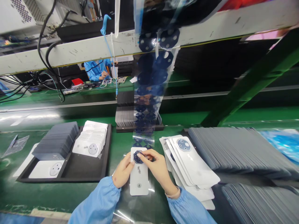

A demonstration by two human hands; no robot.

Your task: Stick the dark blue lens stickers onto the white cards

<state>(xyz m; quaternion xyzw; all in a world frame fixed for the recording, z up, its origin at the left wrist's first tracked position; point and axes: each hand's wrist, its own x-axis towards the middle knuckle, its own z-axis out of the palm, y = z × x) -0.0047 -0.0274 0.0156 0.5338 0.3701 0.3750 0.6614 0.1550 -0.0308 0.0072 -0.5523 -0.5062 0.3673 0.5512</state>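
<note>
A white phone back cover [139,179] lies flat on the green bench in front of me. My left hand [123,172] grips its left edge with curled fingers. My right hand [157,168] pinches a dark round camera-ring sticker [138,156] onto the cover's upper end. A clear film strip [151,77] carrying several dark round stickers hangs from above down to the cover.
A black tray [70,169] at left holds white covers and a grey stack [58,140]. Finished covers [189,158] fan out at right beside long rows of grey sheets [240,149]. Another black tray [130,119] sits behind. A person in blue [97,70] works at the far bench.
</note>
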